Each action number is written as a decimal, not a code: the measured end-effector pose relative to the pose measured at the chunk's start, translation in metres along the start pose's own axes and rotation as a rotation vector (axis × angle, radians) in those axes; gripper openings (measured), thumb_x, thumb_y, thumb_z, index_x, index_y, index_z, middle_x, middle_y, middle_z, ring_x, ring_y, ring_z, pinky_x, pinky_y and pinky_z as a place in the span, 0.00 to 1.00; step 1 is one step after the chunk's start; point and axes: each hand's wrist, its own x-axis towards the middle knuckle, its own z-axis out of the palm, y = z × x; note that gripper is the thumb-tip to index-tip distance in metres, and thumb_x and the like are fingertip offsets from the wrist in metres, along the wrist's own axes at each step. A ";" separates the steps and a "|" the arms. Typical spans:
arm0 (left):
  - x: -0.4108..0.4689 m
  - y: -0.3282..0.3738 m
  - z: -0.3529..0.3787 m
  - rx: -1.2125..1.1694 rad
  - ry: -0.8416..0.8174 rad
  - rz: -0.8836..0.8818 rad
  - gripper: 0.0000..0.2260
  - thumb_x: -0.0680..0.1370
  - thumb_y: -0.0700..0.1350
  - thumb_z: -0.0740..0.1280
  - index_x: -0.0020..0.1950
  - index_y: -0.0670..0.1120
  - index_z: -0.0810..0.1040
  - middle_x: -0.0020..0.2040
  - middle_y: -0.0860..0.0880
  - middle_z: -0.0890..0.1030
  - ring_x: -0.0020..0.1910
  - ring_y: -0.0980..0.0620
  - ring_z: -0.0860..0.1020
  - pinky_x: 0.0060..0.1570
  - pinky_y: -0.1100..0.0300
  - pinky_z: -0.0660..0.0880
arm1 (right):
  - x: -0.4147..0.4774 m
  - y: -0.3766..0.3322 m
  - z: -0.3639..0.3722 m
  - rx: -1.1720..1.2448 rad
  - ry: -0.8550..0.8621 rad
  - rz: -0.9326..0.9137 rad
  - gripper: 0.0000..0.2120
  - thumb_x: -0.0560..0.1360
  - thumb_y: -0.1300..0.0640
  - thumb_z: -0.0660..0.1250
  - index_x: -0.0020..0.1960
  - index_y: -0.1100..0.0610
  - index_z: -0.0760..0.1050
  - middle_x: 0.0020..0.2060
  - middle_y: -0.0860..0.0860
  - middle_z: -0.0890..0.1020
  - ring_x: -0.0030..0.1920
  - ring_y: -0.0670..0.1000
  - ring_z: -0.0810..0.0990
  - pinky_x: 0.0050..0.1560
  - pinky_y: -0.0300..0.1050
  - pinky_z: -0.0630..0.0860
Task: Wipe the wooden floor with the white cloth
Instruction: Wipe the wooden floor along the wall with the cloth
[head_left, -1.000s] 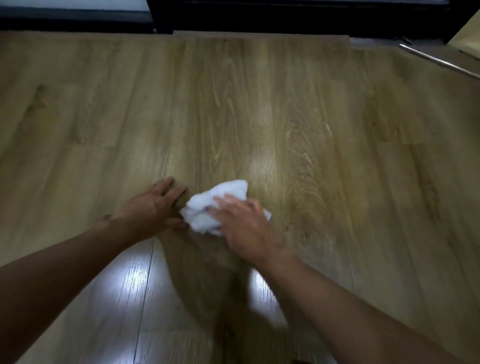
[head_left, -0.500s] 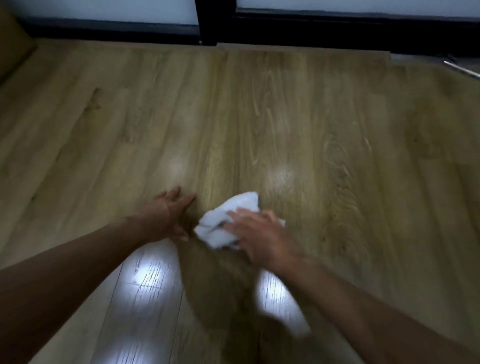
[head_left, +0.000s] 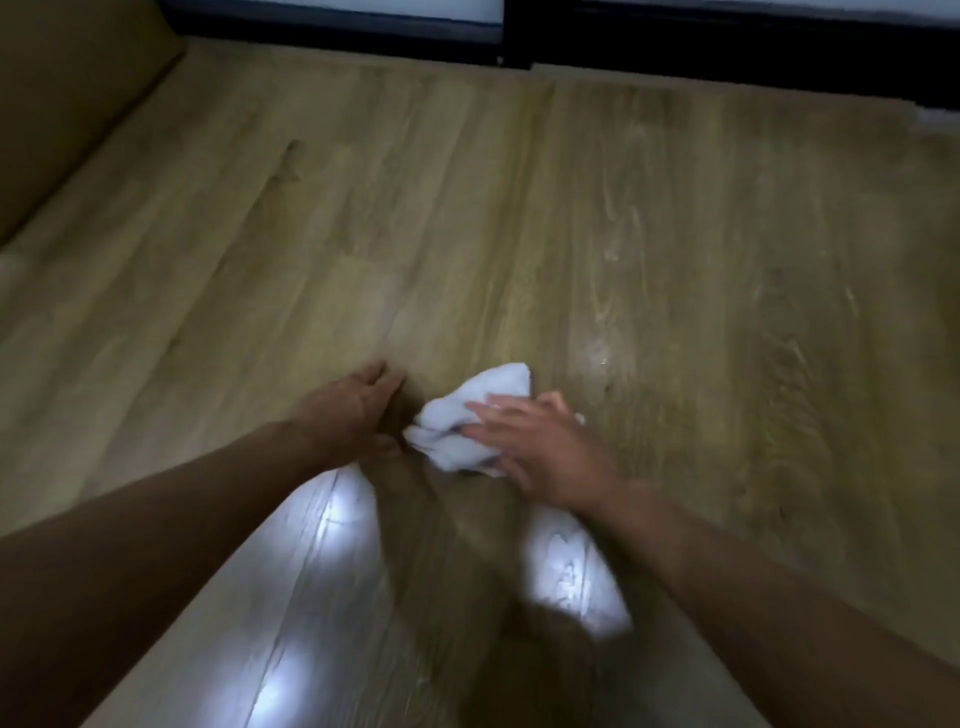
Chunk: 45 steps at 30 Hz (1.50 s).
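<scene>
Pressing the white cloth (head_left: 454, 423), right hand (head_left: 545, 454) lies flat.

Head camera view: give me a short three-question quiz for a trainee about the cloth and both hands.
1. True or false: the white cloth lies crumpled on the wooden floor.
2. Fill in: the left hand rests with straight fingers on the bare ____, beside the cloth.
3. Which hand lies on top of the cloth? A) the left hand B) the right hand C) neither

Key: 1 true; 2 floor; 3 B.
</scene>
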 end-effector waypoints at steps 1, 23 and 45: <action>-0.007 -0.006 0.003 0.005 -0.022 -0.011 0.42 0.72 0.55 0.71 0.78 0.48 0.49 0.78 0.44 0.50 0.75 0.45 0.59 0.69 0.58 0.61 | 0.009 0.021 -0.005 0.032 0.004 0.008 0.20 0.76 0.54 0.64 0.68 0.45 0.72 0.69 0.44 0.73 0.69 0.48 0.70 0.57 0.51 0.65; -0.013 -0.080 0.016 -0.095 0.078 -0.065 0.41 0.68 0.62 0.72 0.76 0.59 0.55 0.77 0.46 0.56 0.75 0.40 0.56 0.71 0.42 0.57 | 0.116 -0.008 0.002 -0.104 -0.003 0.638 0.25 0.80 0.54 0.55 0.76 0.46 0.56 0.77 0.50 0.58 0.76 0.54 0.55 0.67 0.58 0.57; -0.008 -0.082 0.005 -0.067 0.040 -0.022 0.38 0.66 0.63 0.73 0.72 0.56 0.61 0.70 0.43 0.66 0.67 0.35 0.66 0.62 0.43 0.70 | 0.136 -0.023 0.000 -0.125 -0.148 0.497 0.20 0.80 0.48 0.59 0.71 0.49 0.68 0.71 0.49 0.71 0.70 0.52 0.69 0.70 0.45 0.63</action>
